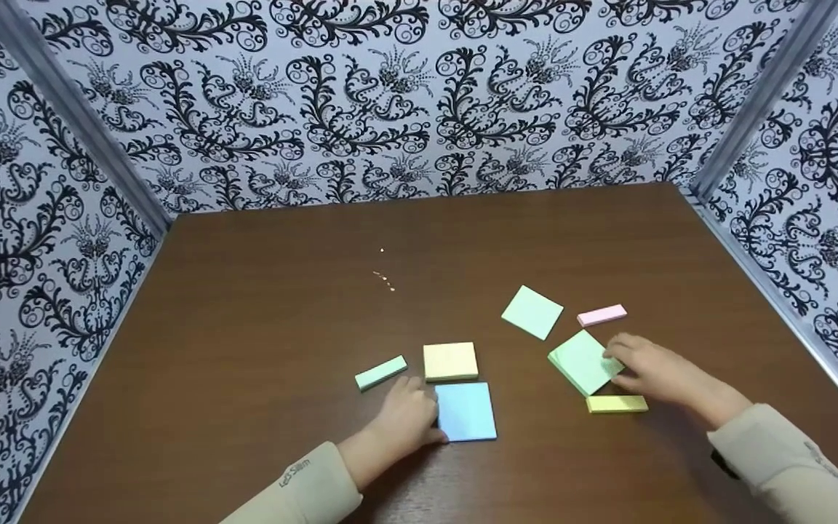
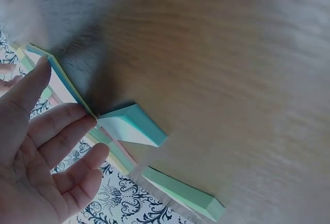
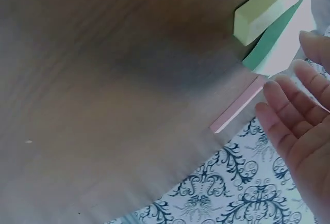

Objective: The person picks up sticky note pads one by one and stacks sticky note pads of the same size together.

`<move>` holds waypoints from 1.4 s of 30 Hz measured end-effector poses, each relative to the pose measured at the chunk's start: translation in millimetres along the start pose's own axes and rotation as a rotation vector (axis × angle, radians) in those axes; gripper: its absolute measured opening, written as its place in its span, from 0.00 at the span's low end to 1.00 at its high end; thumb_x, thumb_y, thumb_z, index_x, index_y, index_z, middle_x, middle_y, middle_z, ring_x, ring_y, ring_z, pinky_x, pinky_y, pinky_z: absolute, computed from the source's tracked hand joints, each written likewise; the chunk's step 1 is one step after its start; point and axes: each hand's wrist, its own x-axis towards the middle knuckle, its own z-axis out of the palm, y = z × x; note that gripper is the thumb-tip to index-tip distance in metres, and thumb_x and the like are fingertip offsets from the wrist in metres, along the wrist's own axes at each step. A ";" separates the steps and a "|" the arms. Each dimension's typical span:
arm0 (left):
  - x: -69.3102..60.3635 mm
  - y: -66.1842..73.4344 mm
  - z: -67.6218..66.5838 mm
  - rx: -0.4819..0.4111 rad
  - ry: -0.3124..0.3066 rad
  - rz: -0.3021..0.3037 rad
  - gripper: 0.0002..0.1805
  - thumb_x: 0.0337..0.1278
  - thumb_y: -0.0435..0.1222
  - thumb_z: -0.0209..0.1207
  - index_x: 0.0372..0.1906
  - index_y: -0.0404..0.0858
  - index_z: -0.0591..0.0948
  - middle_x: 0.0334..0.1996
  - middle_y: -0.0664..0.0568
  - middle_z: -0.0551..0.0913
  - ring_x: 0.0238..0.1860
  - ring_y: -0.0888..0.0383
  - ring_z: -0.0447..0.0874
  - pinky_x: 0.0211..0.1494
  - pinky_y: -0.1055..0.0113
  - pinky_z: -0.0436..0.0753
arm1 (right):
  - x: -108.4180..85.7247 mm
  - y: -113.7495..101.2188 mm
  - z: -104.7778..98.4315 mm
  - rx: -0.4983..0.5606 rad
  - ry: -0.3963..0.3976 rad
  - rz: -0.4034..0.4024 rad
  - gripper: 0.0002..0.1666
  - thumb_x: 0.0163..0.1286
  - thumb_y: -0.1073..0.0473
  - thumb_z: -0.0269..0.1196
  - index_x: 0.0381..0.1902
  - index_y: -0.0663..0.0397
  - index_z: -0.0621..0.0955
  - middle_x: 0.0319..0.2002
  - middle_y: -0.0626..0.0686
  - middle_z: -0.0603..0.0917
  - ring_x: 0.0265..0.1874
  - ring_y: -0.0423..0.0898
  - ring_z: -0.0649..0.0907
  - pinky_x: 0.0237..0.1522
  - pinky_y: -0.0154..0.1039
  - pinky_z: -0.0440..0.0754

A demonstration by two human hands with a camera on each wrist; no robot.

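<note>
In the head view, my left hand (image 1: pixel 406 418) grips the left side of a blue sticky note pad (image 1: pixel 468 413), thumb at the near corner and fingers at the far one. A pale yellow sticky note pad (image 1: pixel 450 361) lies just beyond it. Left of that is a narrow green sticky note strip (image 1: pixel 380 372), close to my fingertips. Over to the right, my right hand (image 1: pixel 655 371) holds the right corner of a green sticky note pad (image 1: pixel 585 362) between thumb and fingers. The right wrist view shows those fingers (image 3: pixel 281 97) slightly bent beside the pad's edge.
A second green square (image 1: pixel 533 313) lies farther back, with a pink strip (image 1: pixel 601 315) to its right. Nearer me, a yellow strip (image 1: pixel 617 404) lies under my right hand's side. Patterned walls (image 1: pixel 390 102) enclose the brown table (image 1: pixel 281 291).
</note>
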 end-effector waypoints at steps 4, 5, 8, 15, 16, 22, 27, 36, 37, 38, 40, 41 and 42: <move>1.2 0.5 -2.4 -0.009 -0.010 0.000 0.22 0.36 0.60 0.64 0.16 0.45 0.79 0.20 0.59 0.78 0.30 0.59 0.71 0.37 0.66 0.69 | 8.7 9.0 -0.4 -0.003 -0.029 -0.050 0.23 0.46 0.69 0.69 0.43 0.68 0.78 0.46 0.63 0.76 0.43 0.58 0.77 0.40 0.50 0.76; 1.6 0.5 -2.7 -0.005 -0.009 0.002 0.22 0.35 0.60 0.64 0.16 0.45 0.79 0.20 0.59 0.78 0.29 0.59 0.71 0.37 0.66 0.69 | 10.7 10.3 -1.2 -0.001 -0.058 -0.054 0.25 0.45 0.69 0.69 0.45 0.68 0.78 0.49 0.64 0.75 0.46 0.60 0.76 0.42 0.51 0.75; 1.8 0.1 -2.7 -0.003 -0.013 0.005 0.23 0.33 0.60 0.65 0.17 0.44 0.78 0.20 0.58 0.77 0.29 0.59 0.71 0.36 0.67 0.68 | 16.7 12.0 -3.3 0.008 -0.164 -0.038 0.32 0.45 0.69 0.69 0.52 0.66 0.76 0.57 0.65 0.71 0.54 0.62 0.72 0.47 0.52 0.73; 0.3 -0.4 -3.0 -0.033 -0.021 0.015 0.23 0.32 0.58 0.66 0.19 0.42 0.79 0.22 0.56 0.78 0.31 0.58 0.72 0.38 0.65 0.69 | 26.5 10.0 -4.4 0.017 -0.285 -0.017 0.38 0.42 0.68 0.71 0.56 0.63 0.74 0.60 0.63 0.70 0.58 0.62 0.69 0.51 0.54 0.71; 0.2 -0.4 -2.9 -0.032 -0.020 0.014 0.23 0.32 0.58 0.66 0.20 0.42 0.79 0.22 0.56 0.78 0.31 0.58 0.72 0.39 0.65 0.70 | 27.8 9.8 -4.6 0.013 -0.287 -0.018 0.38 0.42 0.68 0.71 0.56 0.63 0.74 0.60 0.63 0.70 0.58 0.62 0.70 0.51 0.53 0.71; 0.9 0.2 -2.9 0.007 -0.026 0.014 0.23 0.31 0.59 0.66 0.21 0.42 0.81 0.21 0.57 0.78 0.28 0.59 0.71 0.36 0.67 0.69 | 30.3 7.8 -4.9 0.038 -0.302 0.024 0.38 0.44 0.66 0.71 0.57 0.62 0.74 0.61 0.63 0.69 0.57 0.61 0.71 0.47 0.52 0.74; 1.8 -0.3 -2.4 0.023 -0.023 0.012 0.24 0.30 0.59 0.66 0.22 0.42 0.81 0.20 0.57 0.79 0.28 0.59 0.72 0.35 0.67 0.69 | 30.6 4.0 -4.3 0.065 -0.300 0.056 0.38 0.46 0.64 0.70 0.58 0.62 0.72 0.62 0.63 0.68 0.57 0.61 0.71 0.47 0.52 0.74; 1.8 -0.3 -1.1 0.019 -0.045 0.009 0.24 0.32 0.59 0.66 0.21 0.41 0.81 0.21 0.57 0.78 0.28 0.58 0.72 0.37 0.67 0.70 | 35.1 -1.9 -7.9 0.109 -0.335 0.093 0.37 0.47 0.66 0.70 0.58 0.64 0.72 0.63 0.65 0.66 0.58 0.63 0.69 0.48 0.52 0.73; 1.9 -0.3 -0.9 0.019 -0.046 0.009 0.24 0.32 0.59 0.66 0.21 0.42 0.81 0.20 0.57 0.78 0.28 0.58 0.72 0.37 0.67 0.70 | 36.4 -2.8 -9.4 0.105 -0.334 0.103 0.36 0.47 0.66 0.69 0.57 0.65 0.73 0.62 0.66 0.67 0.58 0.63 0.70 0.48 0.52 0.73; 2.0 -0.2 -0.9 0.019 -0.048 0.009 0.24 0.32 0.59 0.66 0.21 0.42 0.81 0.20 0.57 0.78 0.28 0.58 0.72 0.37 0.67 0.70 | 37.8 -3.6 -10.9 0.098 -0.326 0.121 0.34 0.48 0.67 0.69 0.56 0.67 0.73 0.61 0.66 0.68 0.57 0.63 0.71 0.48 0.53 0.73; 2.0 -0.4 -1.1 0.016 -0.042 0.008 0.23 0.32 0.59 0.66 0.21 0.42 0.81 0.20 0.57 0.78 0.28 0.58 0.71 0.37 0.66 0.70 | 40.9 -5.1 -13.5 0.073 -0.298 0.156 0.31 0.49 0.67 0.68 0.53 0.68 0.74 0.57 0.68 0.71 0.54 0.63 0.73 0.47 0.54 0.73; 2.1 -0.6 -0.9 0.013 -0.040 0.009 0.23 0.32 0.58 0.66 0.21 0.42 0.81 0.20 0.57 0.78 0.27 0.58 0.71 0.37 0.66 0.70 | 42.6 -5.5 -14.3 0.057 -0.282 0.169 0.30 0.48 0.69 0.68 0.52 0.69 0.75 0.55 0.68 0.73 0.52 0.63 0.74 0.45 0.53 0.74; 2.1 -0.8 -0.8 0.011 -0.038 0.008 0.23 0.32 0.58 0.66 0.21 0.42 0.81 0.20 0.57 0.78 0.28 0.58 0.71 0.37 0.66 0.70 | 43.5 -6.0 -14.5 0.036 -0.271 0.174 0.29 0.48 0.70 0.67 0.51 0.69 0.75 0.54 0.68 0.74 0.51 0.63 0.75 0.44 0.53 0.75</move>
